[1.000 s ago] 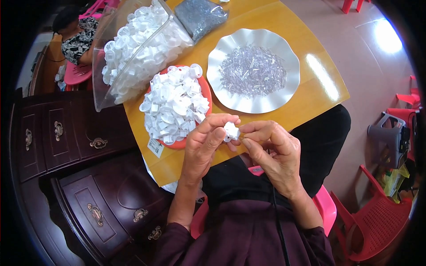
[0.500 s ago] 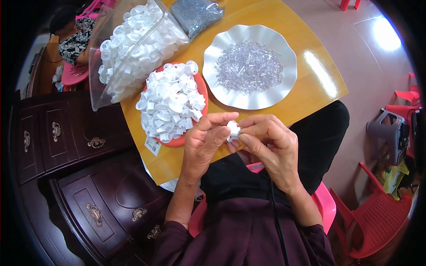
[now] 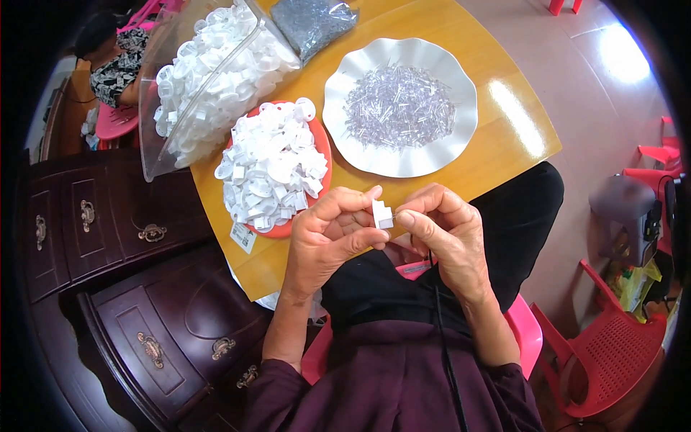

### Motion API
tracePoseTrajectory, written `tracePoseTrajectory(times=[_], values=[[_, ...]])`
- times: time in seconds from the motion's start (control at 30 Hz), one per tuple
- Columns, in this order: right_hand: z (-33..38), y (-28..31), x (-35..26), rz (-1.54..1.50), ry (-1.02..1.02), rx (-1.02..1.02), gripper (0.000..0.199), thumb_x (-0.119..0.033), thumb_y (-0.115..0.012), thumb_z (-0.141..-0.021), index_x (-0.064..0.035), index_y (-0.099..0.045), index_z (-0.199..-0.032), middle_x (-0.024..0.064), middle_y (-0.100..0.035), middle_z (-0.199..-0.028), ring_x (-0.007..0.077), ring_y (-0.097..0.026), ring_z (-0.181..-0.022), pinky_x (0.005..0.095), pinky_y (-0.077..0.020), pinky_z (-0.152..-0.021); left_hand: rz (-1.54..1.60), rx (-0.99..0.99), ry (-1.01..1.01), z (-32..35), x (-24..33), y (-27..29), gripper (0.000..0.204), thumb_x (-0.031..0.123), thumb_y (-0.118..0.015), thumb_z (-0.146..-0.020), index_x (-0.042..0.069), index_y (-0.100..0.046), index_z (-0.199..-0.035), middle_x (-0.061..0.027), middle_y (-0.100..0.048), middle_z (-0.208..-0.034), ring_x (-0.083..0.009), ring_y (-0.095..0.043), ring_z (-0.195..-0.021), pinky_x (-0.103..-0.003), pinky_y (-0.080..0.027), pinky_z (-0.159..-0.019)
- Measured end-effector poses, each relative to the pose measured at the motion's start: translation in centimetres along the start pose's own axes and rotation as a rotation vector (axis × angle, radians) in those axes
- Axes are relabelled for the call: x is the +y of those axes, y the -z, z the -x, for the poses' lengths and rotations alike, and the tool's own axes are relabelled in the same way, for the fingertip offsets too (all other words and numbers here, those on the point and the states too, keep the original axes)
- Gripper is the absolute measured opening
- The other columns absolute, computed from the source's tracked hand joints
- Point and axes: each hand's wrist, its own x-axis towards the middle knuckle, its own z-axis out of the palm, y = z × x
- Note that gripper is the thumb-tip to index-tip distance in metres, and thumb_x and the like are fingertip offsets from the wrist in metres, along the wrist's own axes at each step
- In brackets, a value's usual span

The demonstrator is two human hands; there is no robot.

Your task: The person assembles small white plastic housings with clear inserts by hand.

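Observation:
Between thumb and fingers, my left hand (image 3: 327, 230) grips a small white plastic part (image 3: 381, 214), a round flange with a square block pointing right. My right hand (image 3: 450, 234) is pinched just right of it. A thin clear pin (image 3: 396, 214) seems to stick out of its fingertips toward the block; whether the pin enters the block is too small to tell. Beyond my left hand, a red plate (image 3: 325, 144) bears a heap of similar white parts (image 3: 273, 169). Farther right, a wavy-edged white plate (image 3: 461, 137) holds a pile of clear pins (image 3: 399, 108).
A clear plastic bin (image 3: 149, 155) full of white parts leans at the table's far left. Beside it lies a bag of small clear pieces (image 3: 314, 25). Dark drawers (image 3: 162, 317) stand left, a red chair (image 3: 612, 353) right. Another person (image 3: 119, 68) sits at far left.
The white part has turned so its block points right, and my left fingers now hold it by the flange. My right fingertips have drawn slightly away from it. The whole view has shifted a little.

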Motion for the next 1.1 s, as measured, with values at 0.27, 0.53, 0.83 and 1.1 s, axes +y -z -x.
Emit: tracePoseTrajectory(times=[0.27, 0.53, 0.83, 1.1], values=[[-0.3, -0.3, 0.4, 0.157, 0.187, -0.017, 0.008, -0.005, -0.070, -0.092, -0.0007, -0.065, -0.087, 0.0006, -0.066, -0.081, -0.0001, -0.049, -0.060, 0.0174, -0.0358, -0.050, -0.031, -0.038, -0.057, -0.3, -0.6, 0.5, 0.035, -0.004, -0.074, -0.085, -0.007, -0.060, -0.117, -0.0062, -0.063, -0.105, -0.0122, -0.066, -0.096, -0.025, -0.056, -0.086], [-1.2, -1.7, -1.9, 0.203, 0.097, 0.064, 0.009, -0.008, -0.073, -0.090, -0.0007, -0.068, -0.092, 0.0003, -0.067, -0.079, 0.0004, -0.053, -0.065, 0.0180, -0.0398, -0.054, -0.107, -0.038, -0.087, -1.5, 1.4, 1.1, 0.044, -0.008, -0.072, -0.085, -0.005, -0.059, -0.127, -0.0056, -0.061, -0.109, -0.0109, -0.065, -0.094, -0.024, -0.055, -0.084], [-5.1, 2.7, -4.7, 1.351, 0.595, 0.396, 0.021, -0.013, -0.078, -0.078, -0.0048, -0.068, -0.095, 0.0061, -0.061, -0.088, 0.0205, -0.063, -0.075, 0.0322, -0.0493, -0.066, -0.904, 0.645, -0.852, -6.5, 12.2, 11.3, 0.038, 0.002, -0.072, -0.089, 0.002, -0.064, -0.125, -0.0031, -0.065, -0.111, -0.0091, -0.060, -0.094, -0.024, -0.050, -0.084], [-6.2, 1.9, -4.9, 1.480, 0.464, 0.364, 0.016, -0.017, -0.073, -0.082, -0.0080, -0.067, -0.093, 0.0066, -0.060, -0.094, 0.0253, -0.063, -0.098, 0.0396, -0.0526, -0.075, -1.306, 0.770, -0.920, -7.8, 14.8, 12.5, 0.042, 0.009, -0.072, -0.090, 0.005, -0.061, -0.131, -0.0102, -0.063, -0.127, -0.0208, -0.061, -0.114, -0.033, -0.050, -0.094]])
